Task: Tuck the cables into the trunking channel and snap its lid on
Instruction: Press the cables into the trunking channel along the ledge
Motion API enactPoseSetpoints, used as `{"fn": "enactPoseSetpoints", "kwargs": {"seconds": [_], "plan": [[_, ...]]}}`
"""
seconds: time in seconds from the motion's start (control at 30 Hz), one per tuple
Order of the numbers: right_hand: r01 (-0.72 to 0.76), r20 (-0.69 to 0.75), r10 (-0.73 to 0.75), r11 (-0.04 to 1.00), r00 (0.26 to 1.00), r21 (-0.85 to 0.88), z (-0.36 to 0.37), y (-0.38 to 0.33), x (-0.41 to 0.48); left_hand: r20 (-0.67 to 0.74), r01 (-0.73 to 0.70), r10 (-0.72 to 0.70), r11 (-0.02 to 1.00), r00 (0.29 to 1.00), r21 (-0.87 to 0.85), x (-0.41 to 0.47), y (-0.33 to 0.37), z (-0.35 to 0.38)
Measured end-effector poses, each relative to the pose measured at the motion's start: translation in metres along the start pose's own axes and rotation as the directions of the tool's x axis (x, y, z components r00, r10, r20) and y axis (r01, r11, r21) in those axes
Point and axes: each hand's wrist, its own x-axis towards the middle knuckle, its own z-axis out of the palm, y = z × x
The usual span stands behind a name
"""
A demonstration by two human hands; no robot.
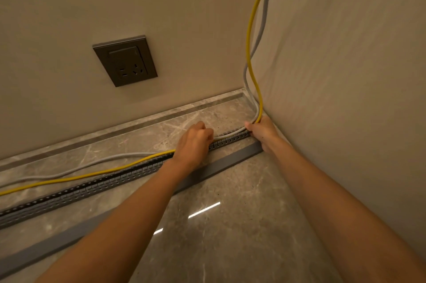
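Note:
A grey slotted trunking channel (96,187) runs along the marble floor toward the corner. Its flat grey lid (221,166) lies loose on the floor just in front of it. A yellow cable (250,36) and a grey cable (265,12) hang down the corner and run left along the floor behind the channel. My left hand (194,143) is closed over both cables above the channel's middle. My right hand (262,131) grips the cables where they bend at the corner end of the channel. Between my hands the grey cable rests on the channel's top.
A dark wall socket (125,60) sits on the back wall above the skirting (115,131). A side wall (345,75) closes the right side. The glossy marble floor (230,236) stretches toward me, with light reflections on it.

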Motion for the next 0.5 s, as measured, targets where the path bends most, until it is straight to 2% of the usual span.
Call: {"fn": "enactPoseSetpoints", "kwargs": {"seconds": [0.1, 0.17, 0.4, 0.5], "plan": [[0.000, -0.046, 0.000, 1.000, 0.999, -0.004, 0.002, -0.001, 0.002, 0.012, -0.136, 0.135, 0.987, 0.991, 0.085, -0.001, -0.005, -0.001], [-0.001, -0.072, 0.001, 1.000, 0.997, -0.001, 0.003, -0.002, 0.002, 0.037, -0.179, 0.176, 0.977, 0.984, 0.112, -0.004, -0.005, -0.004], [0.011, -0.160, -0.017, 0.999, 0.987, -0.040, 0.008, -0.003, -0.001, 0.131, -0.167, 0.129, 0.925, 0.983, 0.341, -0.006, 0.004, -0.001], [-0.009, -0.186, 0.000, 0.999, 0.983, -0.050, 0.008, -0.005, 0.001, 0.130, -0.221, 0.184, 0.895, 0.974, 0.386, -0.007, 0.008, -0.006]]}}
